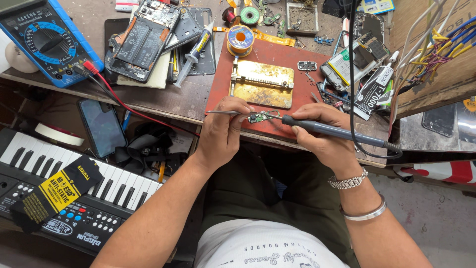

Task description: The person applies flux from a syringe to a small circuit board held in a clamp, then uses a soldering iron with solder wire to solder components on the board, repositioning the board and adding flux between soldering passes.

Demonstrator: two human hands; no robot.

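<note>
I see the small green circuit board (258, 117) near the bench (188, 101) front edge, on the red mat (297, 59). My left hand (223, 131) pinches tweezers (223, 112); right hand (322, 134) grips the soldering iron (337, 132), its tip probably touching the board.

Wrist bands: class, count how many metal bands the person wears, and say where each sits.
2, both on the right arm: a linked metal bracelet close behind the right hand, and a plain metal bangle farther up the forearm. The left wrist shows none.
</note>
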